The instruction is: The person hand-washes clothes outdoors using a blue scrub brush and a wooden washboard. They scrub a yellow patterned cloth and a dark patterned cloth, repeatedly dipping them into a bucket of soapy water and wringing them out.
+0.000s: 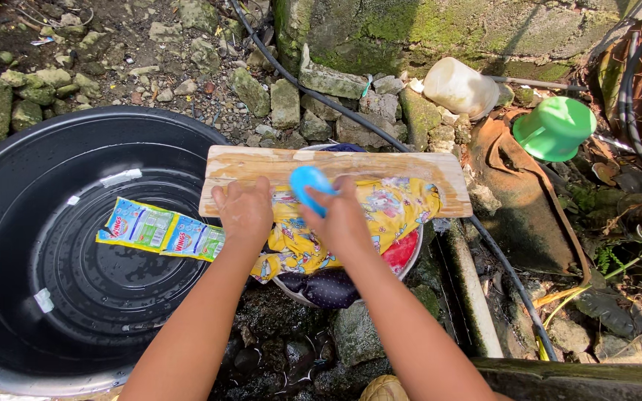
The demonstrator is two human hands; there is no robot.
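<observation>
Your right hand [343,215] is closed around a blue scrub brush [310,186], while your left hand [244,210] lies flat with fingers spread, pinning the yellow printed cloth [380,212] that drapes over the wooden washboard [261,167] and into the basin [410,260] beneath. The cloth looks wet, so expect it to be limp, heavy and prone to sliding on the board. Press near its bunched middle rather than a loose edge.
</observation>
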